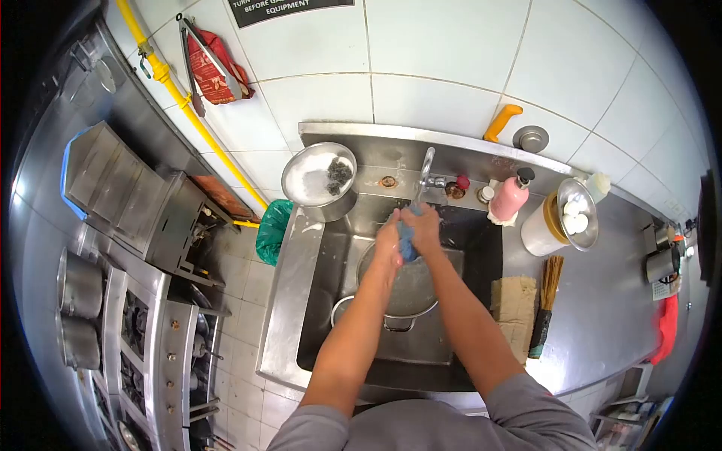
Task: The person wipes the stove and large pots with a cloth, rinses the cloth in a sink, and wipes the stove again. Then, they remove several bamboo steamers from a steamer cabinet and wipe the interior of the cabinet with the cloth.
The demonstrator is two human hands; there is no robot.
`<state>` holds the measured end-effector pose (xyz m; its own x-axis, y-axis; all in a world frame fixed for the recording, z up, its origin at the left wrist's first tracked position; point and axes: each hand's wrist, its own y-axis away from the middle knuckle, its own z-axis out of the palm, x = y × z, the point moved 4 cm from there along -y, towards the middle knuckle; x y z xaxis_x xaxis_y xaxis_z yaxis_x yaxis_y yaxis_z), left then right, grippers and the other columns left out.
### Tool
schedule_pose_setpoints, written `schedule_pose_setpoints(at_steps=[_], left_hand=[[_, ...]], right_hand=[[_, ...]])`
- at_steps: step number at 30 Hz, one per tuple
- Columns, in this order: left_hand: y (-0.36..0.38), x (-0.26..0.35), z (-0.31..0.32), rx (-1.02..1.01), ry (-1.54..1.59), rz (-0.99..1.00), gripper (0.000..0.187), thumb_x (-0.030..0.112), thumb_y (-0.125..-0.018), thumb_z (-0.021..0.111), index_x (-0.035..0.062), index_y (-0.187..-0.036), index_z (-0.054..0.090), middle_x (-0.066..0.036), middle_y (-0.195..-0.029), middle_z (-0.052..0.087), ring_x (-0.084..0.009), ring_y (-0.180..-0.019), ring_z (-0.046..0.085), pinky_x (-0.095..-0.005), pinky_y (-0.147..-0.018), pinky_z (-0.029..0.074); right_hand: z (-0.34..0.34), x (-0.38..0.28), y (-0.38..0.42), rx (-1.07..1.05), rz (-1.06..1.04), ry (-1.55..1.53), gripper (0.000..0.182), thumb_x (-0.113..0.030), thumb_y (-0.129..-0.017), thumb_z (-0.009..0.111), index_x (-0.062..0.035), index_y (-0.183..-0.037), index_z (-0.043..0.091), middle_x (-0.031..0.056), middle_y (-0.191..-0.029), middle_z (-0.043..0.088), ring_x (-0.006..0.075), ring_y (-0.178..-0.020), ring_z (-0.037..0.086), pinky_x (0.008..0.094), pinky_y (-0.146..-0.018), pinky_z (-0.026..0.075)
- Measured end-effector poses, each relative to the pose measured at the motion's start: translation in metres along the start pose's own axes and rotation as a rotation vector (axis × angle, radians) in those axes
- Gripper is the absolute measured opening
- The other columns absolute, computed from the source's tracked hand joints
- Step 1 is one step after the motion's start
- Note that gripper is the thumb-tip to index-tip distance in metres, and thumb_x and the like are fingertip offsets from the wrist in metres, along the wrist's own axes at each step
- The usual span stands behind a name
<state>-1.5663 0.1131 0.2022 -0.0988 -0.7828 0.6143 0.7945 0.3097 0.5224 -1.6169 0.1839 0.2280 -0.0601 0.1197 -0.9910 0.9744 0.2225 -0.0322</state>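
Note:
Both my hands are over a steel sink (320, 301), just below the tap (426, 174). My left hand (389, 242) and my right hand (423, 225) press together around a blue cloth or sponge (407, 239), which shows between the palms. Under my forearms a large steel pot (410, 289) lies in the basin, with a smaller pot (344, 307) beside it at the left.
A steel bowl holding a dark scrubber (317, 177) sits on the sink's left corner. A pink soap bottle (509, 199), a white container topped by a bowl of eggs (575, 214), a brush (543, 304) and a folded cloth (515, 304) lie right. A gas stove (143, 323) stands left.

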Motion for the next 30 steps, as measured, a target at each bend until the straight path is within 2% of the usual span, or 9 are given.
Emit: schedule_pose_setpoints(at_steps=[6,9,14,17,20,24,26,28,30], left_hand=[[-0.076,-0.003,-0.035,-0.092,-0.168,0.068,0.045,0.047,-0.093,0.052,0.0033,-0.1,0.06,-0.009,-0.088,0.065,-0.0217,-0.074,0.064,-0.0377,-0.063,0.051],[-0.009,0.007,0.015,-0.146,0.019,-0.086,0.048,0.05,-0.092,0.052,0.004,-0.104,0.059,-0.01,-0.092,0.065,-0.0228,-0.075,0.064,-0.0375,-0.063,0.051],[0.009,0.032,-0.001,-0.012,-0.344,0.041,0.052,0.041,-0.092,0.057,0.0006,-0.123,0.049,-0.015,-0.114,0.06,-0.0286,-0.1,0.061,-0.0398,-0.088,0.049],[0.005,0.022,-0.001,-0.136,-0.033,-0.196,0.057,0.04,-0.09,0.06,0.0046,-0.132,0.047,-0.013,-0.102,0.062,-0.0289,-0.085,0.062,-0.0428,-0.074,0.052],[-0.088,-0.02,-0.06,-0.472,-0.073,0.014,0.052,0.038,-0.09,0.06,0.0032,-0.127,0.051,-0.013,-0.1,0.063,-0.0261,-0.084,0.063,-0.0401,-0.074,0.052],[-0.056,-0.019,-0.04,-0.373,0.12,0.142,0.044,0.038,-0.091,0.058,0.0024,-0.117,0.056,-0.011,-0.097,0.063,-0.0229,-0.083,0.063,-0.0369,-0.075,0.052],[-0.014,-0.011,-0.004,-0.03,0.063,-0.013,0.026,0.029,-0.092,0.054,0.0043,-0.102,0.057,-0.01,-0.09,0.064,-0.0253,-0.075,0.064,-0.0403,-0.066,0.054],[-0.004,-0.005,-0.001,-0.061,0.049,-0.003,0.032,0.035,-0.093,0.054,0.0054,-0.104,0.059,-0.009,-0.09,0.064,-0.0228,-0.077,0.064,-0.037,-0.068,0.053],[-0.018,-0.003,-0.011,-0.251,0.094,0.023,0.04,0.046,-0.093,0.053,0.0071,-0.102,0.061,-0.008,-0.088,0.065,-0.021,-0.076,0.063,-0.0336,-0.069,0.051]], right_hand=[[0.008,0.016,-0.005,0.106,-0.338,0.164,0.034,-0.022,-0.075,0.064,0.0046,-0.097,0.064,0.0138,-0.073,0.06,0.0147,-0.068,0.055,0.0343,-0.062,0.045],[-0.033,0.02,-0.052,0.223,-0.183,0.186,0.032,-0.023,-0.078,0.066,0.004,-0.096,0.064,0.0116,-0.074,0.062,0.0163,-0.074,0.056,0.0353,-0.067,0.045],[-0.045,-0.036,-0.041,-0.098,0.062,0.02,0.041,-0.027,-0.081,0.07,0.0028,-0.107,0.061,0.0074,-0.087,0.064,0.0139,-0.078,0.058,0.0294,-0.069,0.047],[-0.015,-0.037,-0.008,-0.383,-0.164,0.05,0.038,-0.026,-0.075,0.074,-0.002,-0.102,0.061,0.0128,-0.088,0.064,0.0241,-0.083,0.061,0.0367,-0.079,0.047],[0.019,-0.065,0.06,-0.318,-0.601,0.144,0.036,-0.03,-0.072,0.075,-0.0067,-0.097,0.063,0.0122,-0.082,0.063,0.0271,-0.081,0.063,0.0381,-0.077,0.048],[0.005,-0.038,0.039,-0.091,-0.352,0.281,0.029,-0.027,-0.075,0.072,-0.0019,-0.085,0.061,0.0156,-0.074,0.06,0.0282,-0.073,0.059,0.0384,-0.068,0.046],[-0.005,-0.005,-0.003,0.036,-0.274,0.256,0.026,-0.024,-0.078,0.07,-0.0011,-0.082,0.058,0.0154,-0.066,0.057,0.0258,-0.062,0.056,0.039,-0.058,0.045],[-0.011,0.018,-0.019,-0.066,0.007,0.071,0.034,-0.026,-0.075,0.068,0.0058,-0.087,0.061,0.0218,-0.091,0.066,0.0345,-0.084,0.065,0.0414,-0.078,0.049],[0.003,-0.018,0.006,-0.102,-0.135,0.181,0.033,-0.025,-0.076,0.066,0.0051,-0.088,0.061,0.0224,-0.091,0.066,0.0351,-0.085,0.065,0.0422,-0.078,0.049]])
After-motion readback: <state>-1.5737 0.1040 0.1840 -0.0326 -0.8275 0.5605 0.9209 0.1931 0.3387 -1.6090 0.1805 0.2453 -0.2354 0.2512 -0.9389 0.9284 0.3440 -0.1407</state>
